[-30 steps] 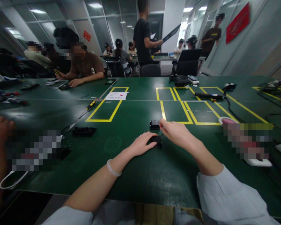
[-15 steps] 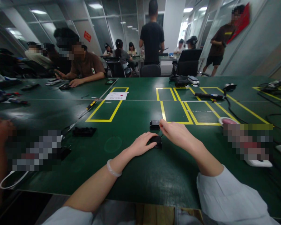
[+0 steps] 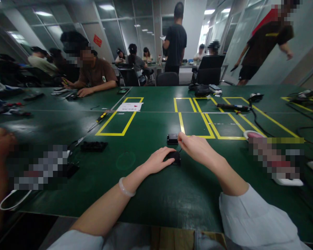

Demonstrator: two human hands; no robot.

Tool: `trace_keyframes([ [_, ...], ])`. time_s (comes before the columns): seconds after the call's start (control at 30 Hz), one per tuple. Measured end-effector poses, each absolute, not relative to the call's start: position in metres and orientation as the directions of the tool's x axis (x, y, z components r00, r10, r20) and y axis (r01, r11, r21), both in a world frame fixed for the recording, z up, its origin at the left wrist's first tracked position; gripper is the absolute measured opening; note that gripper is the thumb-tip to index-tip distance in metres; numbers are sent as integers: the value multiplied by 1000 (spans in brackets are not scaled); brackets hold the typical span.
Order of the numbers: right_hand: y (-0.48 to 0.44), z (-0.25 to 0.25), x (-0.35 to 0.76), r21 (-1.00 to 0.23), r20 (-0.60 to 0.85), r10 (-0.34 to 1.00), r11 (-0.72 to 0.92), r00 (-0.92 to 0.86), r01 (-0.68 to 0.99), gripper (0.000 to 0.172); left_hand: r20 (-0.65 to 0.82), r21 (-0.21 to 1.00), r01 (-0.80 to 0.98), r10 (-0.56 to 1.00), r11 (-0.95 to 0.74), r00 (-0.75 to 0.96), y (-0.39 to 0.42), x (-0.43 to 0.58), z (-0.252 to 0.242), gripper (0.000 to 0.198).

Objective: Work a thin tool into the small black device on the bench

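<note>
My left hand [image 3: 156,160] rests on the green table with its fingers wrapped round a small black part [image 3: 176,158]. Much of that part is covered by the fingers. My right hand [image 3: 197,147] is pinched shut on a thin dark rod [image 3: 181,150], whose lower end reaches the part's right side; its upper end is hidden in the fingers. Just beyond the part, close to my right fingertips, sits a small black box-shaped piece [image 3: 172,139]. Whether the fingertips touch that piece I cannot tell.
Left of me lie a black slotted piece [image 3: 94,146] and a yellow-black screwdriver [image 3: 101,117]. A dark cylindrical tool [image 3: 233,107] with a cord lies at the right back. Yellow tape [image 3: 111,134] marks the table. Another person's hand [image 3: 1,144] is at far left.
My hands, the black part and the rod look unmoved. In the background, one standing person has shifted right, and another at the right has come nearer and leans over.
</note>
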State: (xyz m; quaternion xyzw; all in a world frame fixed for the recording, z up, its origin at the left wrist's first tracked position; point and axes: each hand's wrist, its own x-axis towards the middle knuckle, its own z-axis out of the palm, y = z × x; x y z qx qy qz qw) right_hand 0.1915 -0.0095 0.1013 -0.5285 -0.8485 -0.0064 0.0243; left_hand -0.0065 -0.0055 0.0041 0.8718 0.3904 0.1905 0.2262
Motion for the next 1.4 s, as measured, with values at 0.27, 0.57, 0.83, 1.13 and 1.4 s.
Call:
trace_keyframes([
  [0.27, -13, 104, 192, -86, 64, 882, 470, -466, 878, 17, 165, 543, 593, 769, -594, 618, -4, -7, 3, 37],
  [0.57, -12, 104, 191, -60, 41, 882, 471, -469, 880, 19, 157, 555, 587, 767, -590, 622, -5, -7, 5, 36],
  [0.83, -12, 102, 192, -58, 66, 880, 475, -471, 878, 18, 155, 545, 593, 766, -593, 624, -5, -7, 5, 36],
  [1.13, -15, 107, 191, -61, 27, 888, 459, -458, 886, 17, 155, 549, 594, 770, -588, 619, -5, -6, 6, 35],
  [1.4, -14, 106, 191, -27, 30, 892, 451, -451, 892, 22, 151, 551, 594, 770, -586, 620, -6, -7, 6, 36],
])
